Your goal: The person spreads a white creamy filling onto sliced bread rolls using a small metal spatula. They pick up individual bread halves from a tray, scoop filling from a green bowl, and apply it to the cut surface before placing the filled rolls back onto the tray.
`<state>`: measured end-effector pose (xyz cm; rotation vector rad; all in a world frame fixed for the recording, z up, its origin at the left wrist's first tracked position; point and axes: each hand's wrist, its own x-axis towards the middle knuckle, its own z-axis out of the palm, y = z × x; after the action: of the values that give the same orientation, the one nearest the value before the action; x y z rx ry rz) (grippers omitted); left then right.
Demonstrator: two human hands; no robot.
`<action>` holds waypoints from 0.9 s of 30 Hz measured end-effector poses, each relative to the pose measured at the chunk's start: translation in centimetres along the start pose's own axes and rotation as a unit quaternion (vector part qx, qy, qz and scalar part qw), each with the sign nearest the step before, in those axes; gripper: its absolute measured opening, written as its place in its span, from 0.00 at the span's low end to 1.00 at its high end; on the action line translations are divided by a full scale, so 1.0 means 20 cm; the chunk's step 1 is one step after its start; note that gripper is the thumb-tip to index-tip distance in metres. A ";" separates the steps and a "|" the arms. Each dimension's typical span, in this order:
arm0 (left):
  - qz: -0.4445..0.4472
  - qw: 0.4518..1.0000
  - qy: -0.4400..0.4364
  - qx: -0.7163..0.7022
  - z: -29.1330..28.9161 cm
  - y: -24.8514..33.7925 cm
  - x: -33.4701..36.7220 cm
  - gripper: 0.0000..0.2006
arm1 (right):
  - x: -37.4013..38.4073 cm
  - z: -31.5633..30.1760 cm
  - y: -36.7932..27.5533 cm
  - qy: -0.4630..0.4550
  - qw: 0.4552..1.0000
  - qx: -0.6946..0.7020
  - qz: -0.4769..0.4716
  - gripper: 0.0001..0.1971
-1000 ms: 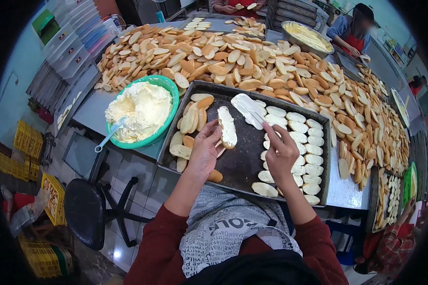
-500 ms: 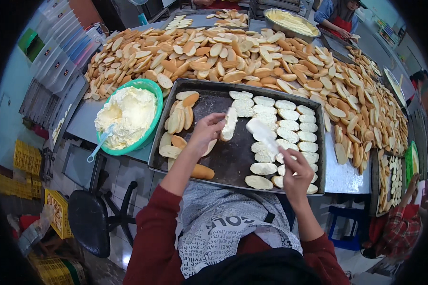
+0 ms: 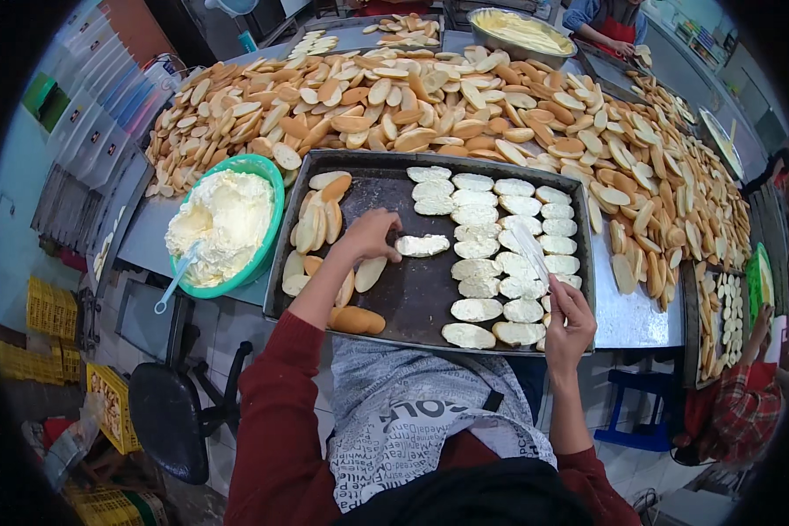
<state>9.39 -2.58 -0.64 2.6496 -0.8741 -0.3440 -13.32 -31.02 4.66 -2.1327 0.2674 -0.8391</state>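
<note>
Between the fingers of my left hand (image 3: pixel 373 235) is one end of a cream-spread bread slice (image 3: pixel 424 246), held low over the bare middle of a dark baking tray (image 3: pixel 403 302). My right hand (image 3: pixel 572 323) grips a pale spatula (image 3: pixel 529 249), its blade above the rows of spread bread slices (image 3: pixel 475 310) on the tray's right side. Plain bread slices (image 3: pixel 312 221) lie in loose piles at the tray's left, partly hidden by my left forearm. Beside the tray on the left stands a green bowl (image 3: pixel 276 210) of whipped cream (image 3: pixel 223 215), with a blue-handled utensil (image 3: pixel 181 275) in it.
A wide heap of bread slices (image 3: pixel 394 96) covers the table behind the tray. Farther back stands a metal bowl (image 3: pixel 522 37) of pale cream. People work at the far right and right side. A black chair (image 3: pixel 168 421) and yellow crates (image 3: pixel 53 311) stand at the left.
My left hand has lowered the spread slice from upright to lying flat, near the tray's middle. My right hand and the spatula have moved away to the right.
</note>
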 end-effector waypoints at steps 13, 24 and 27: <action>0.027 0.993 0.113 -0.008 0.02 0.02 0.04 0.18 | 0.00 0.04 -0.03 -0.017 1.000 0.016 0.001 0.18; -0.234 0.969 0.067 0.033 -0.05 0.16 -0.27 0.28 | 0.02 0.09 -0.05 -0.043 0.998 0.046 0.002 0.17; -0.180 0.975 0.103 0.077 0.07 0.12 -0.38 0.25 | 0.10 0.20 -0.16 -0.091 0.993 0.062 -0.050 0.18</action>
<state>1.70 -0.01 -0.06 2.9200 -0.3680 -0.0838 -9.56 -27.46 6.22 -2.1032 0.0132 -0.6928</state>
